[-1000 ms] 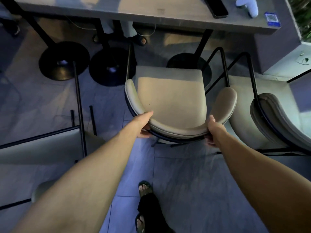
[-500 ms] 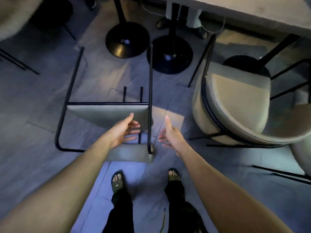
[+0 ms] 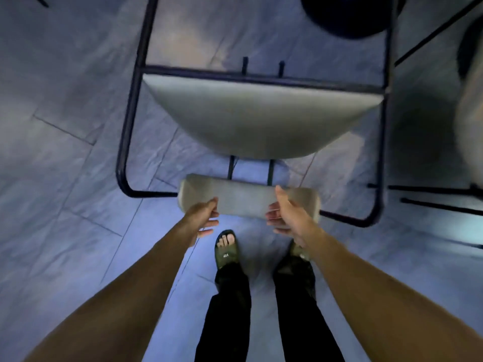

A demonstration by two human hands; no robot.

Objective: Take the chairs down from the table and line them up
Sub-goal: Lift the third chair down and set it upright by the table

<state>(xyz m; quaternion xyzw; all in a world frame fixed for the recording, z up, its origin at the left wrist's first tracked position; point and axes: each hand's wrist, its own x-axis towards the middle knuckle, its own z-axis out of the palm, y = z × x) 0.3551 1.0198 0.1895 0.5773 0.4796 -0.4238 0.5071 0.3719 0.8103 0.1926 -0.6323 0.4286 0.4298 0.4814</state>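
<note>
A chair with a pale grey seat (image 3: 251,118) and a black tube frame (image 3: 128,121) stands on the tiled floor right below me. Its narrow padded backrest (image 3: 245,201) is nearest to me. My left hand (image 3: 202,218) is at the backrest's left part, fingers spread and curled, apparently just off it. My right hand (image 3: 287,214) is at its right part, thumb up over the top edge, fingers spread. Neither hand visibly closes on it. The view is blurred.
A black round table base (image 3: 345,14) sits at the top right. The blurred edge of another pale chair (image 3: 470,105) and its black legs (image 3: 431,190) are at the right. My sandalled feet (image 3: 226,248) stand just behind the backrest.
I let go of the beige chair on the right and turned left to the grey chair. My view has dropped closer over it, and both hands have reached its backrest.
</note>
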